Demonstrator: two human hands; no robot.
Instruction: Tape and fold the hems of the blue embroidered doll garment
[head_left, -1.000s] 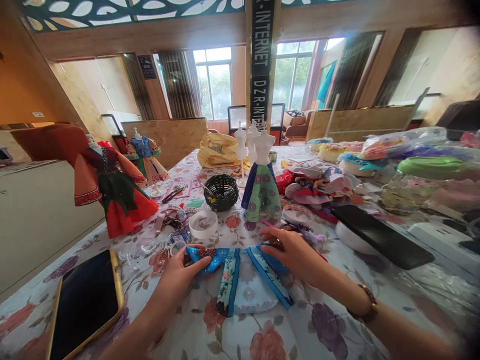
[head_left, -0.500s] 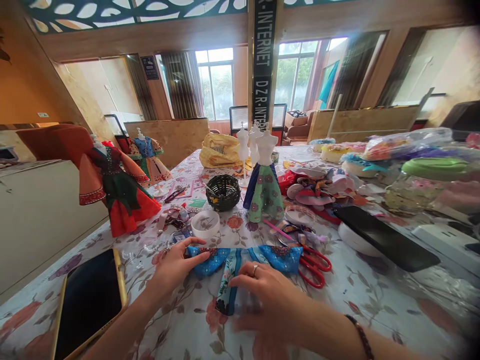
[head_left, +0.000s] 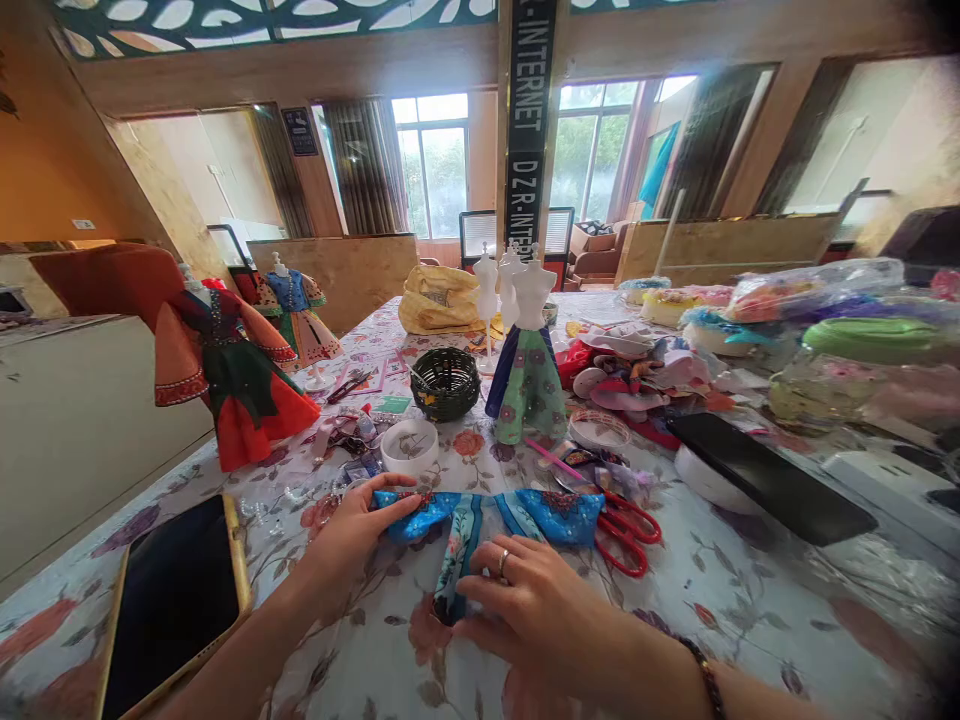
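Observation:
A small blue doll jacket [head_left: 559,515] with dark red motifs lies flat before me, sleeves spread to both sides. Down its front hangs a pale floral trim band [head_left: 459,545]. At the left sleeve, my left hand [head_left: 367,525] has its thumb and fingers closed on the fabric. My right hand [head_left: 532,600] rests over the lower end of the band, fingers apart and bent, touching it; it covers part of the cloth. Red-handled scissors [head_left: 630,535] lie by the right sleeve, their blades partly hidden.
A phone [head_left: 176,600] lies at left, another phone [head_left: 765,475] at right. Behind the jacket are a white tape roll [head_left: 409,446], a dark woven basket [head_left: 445,385] and a dress form in a green skirt [head_left: 532,385]. A red-green doll dress [head_left: 244,370] stands left; fabric scraps [head_left: 637,365] lie right.
My right hand has settled onto the lower end of the band, where it was blurred by motion before. My left hand stays at the left sleeve.

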